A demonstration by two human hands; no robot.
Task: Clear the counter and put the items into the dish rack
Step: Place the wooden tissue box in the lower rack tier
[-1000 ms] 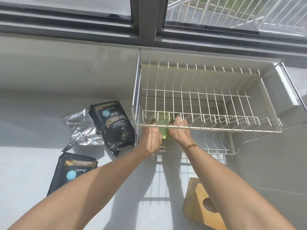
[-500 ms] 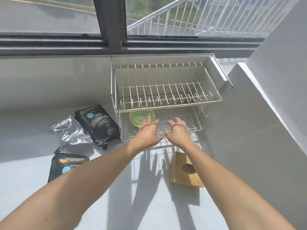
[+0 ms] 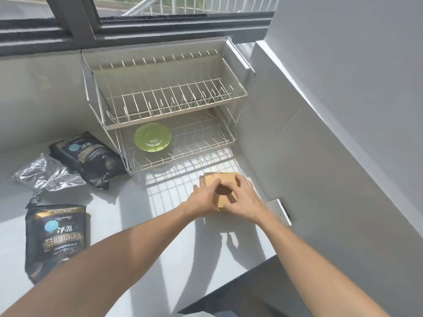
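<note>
Both hands close their grip on a wooden board [image 3: 225, 179] lying flat on the desk [image 3: 142, 225] before the dish rack [image 3: 174, 106], left hand [image 3: 206, 197] and right hand [image 3: 242, 200] at its edges. It looks stiff, light and dry; opposite sides suit lifting.

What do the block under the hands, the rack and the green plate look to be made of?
Tan rectangular block: apparently wood or bamboo, matte, faint grain lines. Two-tier wire dish rack: thin metal wire, pale glossy finish, perhaps coated. Round green plate: smooth and shiny, so glazed ceramic or plastic; I cannot tell which.
</note>
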